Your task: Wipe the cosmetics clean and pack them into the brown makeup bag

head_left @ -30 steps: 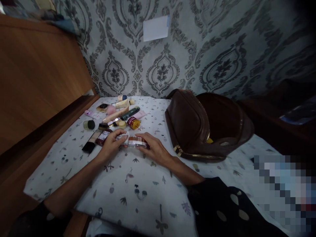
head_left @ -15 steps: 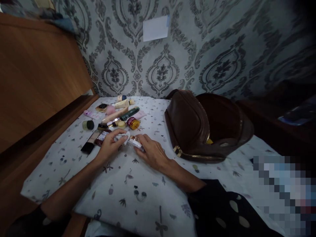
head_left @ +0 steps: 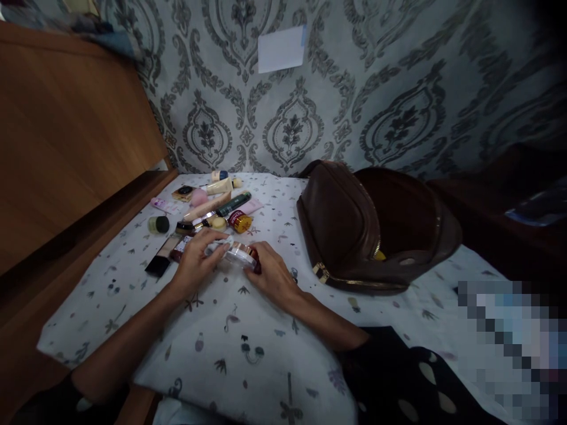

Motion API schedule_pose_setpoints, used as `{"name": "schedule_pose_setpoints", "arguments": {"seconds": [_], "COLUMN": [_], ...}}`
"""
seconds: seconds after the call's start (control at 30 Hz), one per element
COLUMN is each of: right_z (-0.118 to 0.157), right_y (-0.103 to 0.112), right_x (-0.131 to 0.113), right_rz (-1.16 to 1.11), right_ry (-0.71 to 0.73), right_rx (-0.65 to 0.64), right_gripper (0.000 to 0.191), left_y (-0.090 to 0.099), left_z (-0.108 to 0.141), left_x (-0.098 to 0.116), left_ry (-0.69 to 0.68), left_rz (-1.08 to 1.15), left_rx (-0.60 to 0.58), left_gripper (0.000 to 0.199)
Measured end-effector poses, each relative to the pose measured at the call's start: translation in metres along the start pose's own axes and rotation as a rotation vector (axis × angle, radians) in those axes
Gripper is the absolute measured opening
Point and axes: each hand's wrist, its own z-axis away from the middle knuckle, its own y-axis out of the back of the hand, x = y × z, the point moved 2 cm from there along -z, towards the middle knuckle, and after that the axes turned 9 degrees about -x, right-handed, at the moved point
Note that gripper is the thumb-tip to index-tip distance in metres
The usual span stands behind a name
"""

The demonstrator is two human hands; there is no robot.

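Note:
Above the cloth, my left hand point(head_left: 195, 260) pinches a small crumpled white wipe point(head_left: 218, 245), which lies against one end of a clear cosmetic container point(head_left: 239, 254). My right hand point(head_left: 275, 277) grips the other end of this container, which shows a copper-gold band and a dark reddish end by the fingers. Its exact kind is hard to make out. Just behind the left hand are a black-capped foundation bottle point(head_left: 162, 255) and a dark reddish patterned item point(head_left: 179, 247), partly covered by the hand. A red-and-yellow jar point(head_left: 240, 221) lies beyond both hands.
A brown leather bag point(head_left: 341, 224) stands unzipped on the right of the patterned cloth point(head_left: 266, 360). Several cosmetics lie towards the back left, among them a dark green tube point(head_left: 234, 203), a pink sponge point(head_left: 198, 196) and a green jar point(head_left: 158, 224). A wooden panel point(head_left: 75, 118) borders the left.
My right hand has shifted its grip on the container, and its dark reddish end now shows by the fingers. The left hand stays almost in place with the wipe.

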Motion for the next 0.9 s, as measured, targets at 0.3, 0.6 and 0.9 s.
{"name": "schedule_pose_setpoints", "arguments": {"seconds": [0.3, 0.6, 0.9], "right_z": [0.009, 0.013, 0.009], "right_y": [0.003, 0.000, -0.002], "right_x": [-0.012, -0.017, -0.013], "right_rz": [0.110, 0.273, 0.222], "right_ry": [0.055, 0.044, 0.053], "right_rx": [0.024, -0.026, -0.051], "right_gripper": [0.012, 0.027, 0.039], "left_y": [-0.001, -0.004, -0.003], "left_z": [-0.001, 0.007, 0.006], "left_x": [-0.008, 0.014, 0.015], "left_ry": [0.023, -0.188, -0.197], "left_rz": [0.039, -0.182, -0.241], "left_rx": [0.007, -0.011, -0.011], "left_gripper": [0.019, 0.019, 0.020]}}
